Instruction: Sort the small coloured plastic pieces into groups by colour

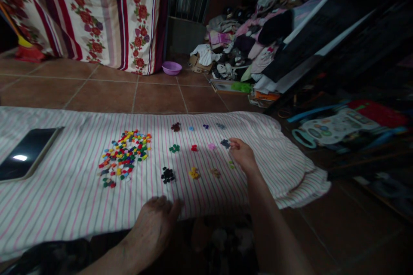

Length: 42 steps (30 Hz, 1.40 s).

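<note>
My right hand (pixel 241 154) reaches to the small pile of dark grey pieces (pixel 225 143), its thumb and fingertips pinched together at the pile's right side. Whether a piece is between those fingertips I cannot make out. Near the cloth's front edge rests my left hand (pixel 156 219), fingers loosely bent and thumb apart, holding nothing visible. Small piles sorted by colour lie between the hands and beyond: black pieces (pixel 167 175), yellow pieces (pixel 194 173), tan pieces (pixel 215 172), lime pieces (pixel 231 164), green pieces (pixel 174 148), red pieces (pixel 194 148) and pink pieces (pixel 211 146).
A large mixed heap of coloured pieces (pixel 125 154) lies left of the piles on the striped cloth (pixel 80 137). Farther back are brown pieces (pixel 176 126) and light grey pieces (pixel 220 126). A tablet (pixel 27 152) lies far left. Beyond the cloth is a tiled floor (pixel 109 94).
</note>
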Each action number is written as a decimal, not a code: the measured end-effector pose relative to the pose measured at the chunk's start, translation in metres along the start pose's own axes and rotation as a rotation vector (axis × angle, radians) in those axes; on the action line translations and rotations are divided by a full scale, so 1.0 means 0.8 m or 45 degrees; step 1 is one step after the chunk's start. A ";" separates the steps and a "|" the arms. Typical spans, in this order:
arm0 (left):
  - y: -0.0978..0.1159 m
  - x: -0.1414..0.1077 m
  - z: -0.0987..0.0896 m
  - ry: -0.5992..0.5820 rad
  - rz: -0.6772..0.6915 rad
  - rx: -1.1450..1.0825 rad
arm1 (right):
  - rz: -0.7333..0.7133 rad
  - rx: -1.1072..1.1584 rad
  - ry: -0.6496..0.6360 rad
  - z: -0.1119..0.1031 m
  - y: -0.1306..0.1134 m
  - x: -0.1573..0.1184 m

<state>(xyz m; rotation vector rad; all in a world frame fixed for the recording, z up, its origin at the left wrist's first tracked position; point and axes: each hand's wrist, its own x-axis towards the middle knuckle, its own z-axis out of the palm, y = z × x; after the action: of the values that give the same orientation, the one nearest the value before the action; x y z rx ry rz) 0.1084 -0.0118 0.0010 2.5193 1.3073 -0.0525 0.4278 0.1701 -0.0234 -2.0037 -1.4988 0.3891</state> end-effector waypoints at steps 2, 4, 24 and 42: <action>0.000 0.000 -0.002 -0.007 -0.003 -0.010 | 0.010 0.032 0.008 0.001 0.002 0.001; 0.000 0.000 -0.002 -0.006 -0.002 -0.015 | 0.025 0.051 0.007 0.002 0.002 0.001; -0.003 0.003 -0.013 0.042 0.065 -0.059 | -0.392 -0.047 0.185 0.024 -0.135 -0.040; -0.017 -0.008 0.031 0.269 0.113 -0.387 | -1.457 0.058 -0.707 0.171 -0.315 -0.211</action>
<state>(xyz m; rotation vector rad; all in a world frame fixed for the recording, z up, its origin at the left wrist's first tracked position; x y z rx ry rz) 0.0966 -0.0163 -0.0246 2.3632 1.1720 0.4108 0.1044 0.0963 0.0068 -0.7338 -2.6207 0.4646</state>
